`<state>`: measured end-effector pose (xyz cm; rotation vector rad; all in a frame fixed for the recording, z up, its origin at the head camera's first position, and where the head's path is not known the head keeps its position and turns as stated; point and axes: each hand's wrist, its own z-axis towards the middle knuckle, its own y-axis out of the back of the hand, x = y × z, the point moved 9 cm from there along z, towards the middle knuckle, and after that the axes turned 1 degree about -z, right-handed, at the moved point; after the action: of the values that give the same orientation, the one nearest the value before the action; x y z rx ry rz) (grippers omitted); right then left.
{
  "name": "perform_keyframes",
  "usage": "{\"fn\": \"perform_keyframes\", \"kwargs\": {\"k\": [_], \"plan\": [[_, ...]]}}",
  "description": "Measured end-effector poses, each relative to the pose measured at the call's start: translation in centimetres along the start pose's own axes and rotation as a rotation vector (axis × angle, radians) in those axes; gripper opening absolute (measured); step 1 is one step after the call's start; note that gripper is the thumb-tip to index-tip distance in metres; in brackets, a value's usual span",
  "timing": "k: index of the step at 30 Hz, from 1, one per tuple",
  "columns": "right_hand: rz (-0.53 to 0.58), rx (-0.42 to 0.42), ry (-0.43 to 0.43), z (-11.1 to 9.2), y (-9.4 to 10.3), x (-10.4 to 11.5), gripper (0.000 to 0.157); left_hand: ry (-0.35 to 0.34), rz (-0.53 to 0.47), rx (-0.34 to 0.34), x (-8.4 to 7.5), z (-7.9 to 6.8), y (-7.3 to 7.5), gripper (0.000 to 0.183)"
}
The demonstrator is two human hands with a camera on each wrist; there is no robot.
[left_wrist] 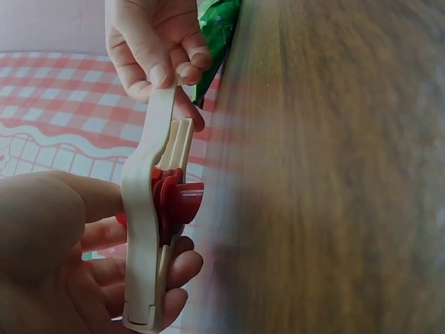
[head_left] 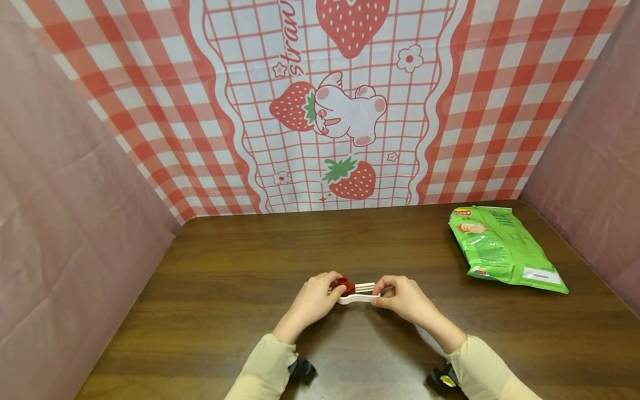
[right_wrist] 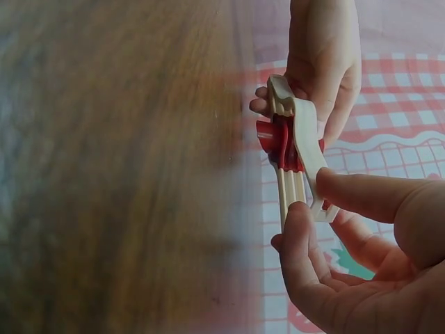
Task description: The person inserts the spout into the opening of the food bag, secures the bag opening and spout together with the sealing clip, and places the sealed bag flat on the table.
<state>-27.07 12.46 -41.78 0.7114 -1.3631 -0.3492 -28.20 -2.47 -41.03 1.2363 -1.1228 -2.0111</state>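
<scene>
Between the two hands, low over the middle of the table, is a cream-white bag clip [head_left: 357,299] with a red round spout [left_wrist: 186,203] set in it. My left hand [head_left: 312,298] grips the clip at its hinged end, thumb on one arm and fingers curled behind the other. At the far end, my right hand [head_left: 406,300] pinches the clip, its thumb on the smooth curved arm and its fingers by the ridged arm. Both arms stand somewhat apart, with a gap between them. The spout sticks out sideways from the ridged arm in both wrist views.
A green snack bag [head_left: 505,244] lies on the brown wooden table [head_left: 240,261] at the back right. Behind the table hangs a red-and-white checked cloth [head_left: 475,111] with strawberries on it. Pinkish cloth walls [head_left: 75,194] stand on both sides.
</scene>
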Motion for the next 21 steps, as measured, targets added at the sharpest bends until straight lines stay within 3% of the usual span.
{"fn": "perform_keyframes", "kwargs": {"k": [21], "plan": [[-0.026,0.018,-0.030,-0.22,-0.46,-0.18,0.012,0.019,0.045,0.076,0.19,-0.12,-0.66,0.018]]}}
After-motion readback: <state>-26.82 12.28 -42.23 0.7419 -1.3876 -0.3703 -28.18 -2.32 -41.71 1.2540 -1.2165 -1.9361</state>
